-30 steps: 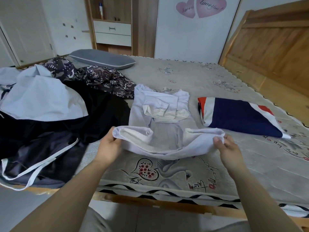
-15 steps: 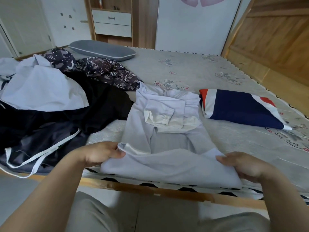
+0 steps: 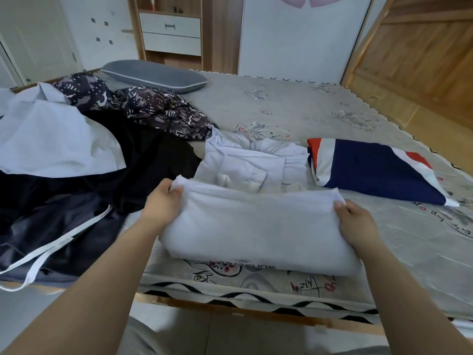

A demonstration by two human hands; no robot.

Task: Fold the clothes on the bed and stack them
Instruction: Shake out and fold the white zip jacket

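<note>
White garment (image 3: 256, 226) half-folded on bed (image 3: 294, 108), left hand (image 3: 163, 206), right hand (image 3: 358, 224) gripping corners

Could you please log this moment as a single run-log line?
step: folding white garment | left hand: grips fold corner | right hand: grips other corner | folded navy garment: beside | unfolded pile: left
</note>
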